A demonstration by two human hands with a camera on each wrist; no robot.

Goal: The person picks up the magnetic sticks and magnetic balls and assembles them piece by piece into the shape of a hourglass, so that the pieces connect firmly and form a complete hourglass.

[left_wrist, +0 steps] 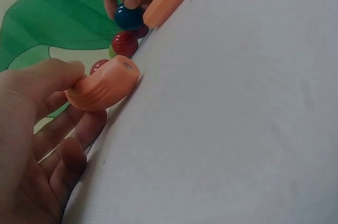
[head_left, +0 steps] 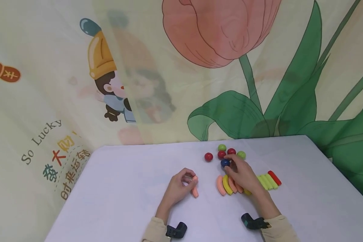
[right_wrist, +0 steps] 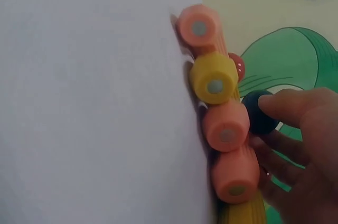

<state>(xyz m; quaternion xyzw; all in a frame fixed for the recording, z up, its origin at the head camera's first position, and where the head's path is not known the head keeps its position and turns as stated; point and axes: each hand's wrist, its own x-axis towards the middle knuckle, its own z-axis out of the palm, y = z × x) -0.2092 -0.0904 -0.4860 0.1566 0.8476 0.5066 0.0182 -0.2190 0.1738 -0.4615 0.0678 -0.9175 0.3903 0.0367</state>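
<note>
My left hand (head_left: 181,186) pinches a curved pink piece (head_left: 195,191) between thumb and fingers, left of the row; in the left wrist view the piece (left_wrist: 103,84) shows a small round hole in its end. My right hand (head_left: 245,174) pinches a dark blue ball (head_left: 225,163) just behind the row of curved pieces. In the right wrist view the thumb lies on the blue ball (right_wrist: 260,112), beside a pink piece (right_wrist: 226,126). The row has a pink piece (head_left: 220,185) at its left end and a yellow piece (head_left: 228,185) beside it; my right hand partly covers the row.
Red balls (head_left: 208,157) and green balls (head_left: 222,147) lie behind the row near the back of the white table (head_left: 133,188). To the right are several light green pieces (head_left: 267,182) and a red piece (head_left: 274,178). A printed cloth (head_left: 157,67) hangs behind the table.
</note>
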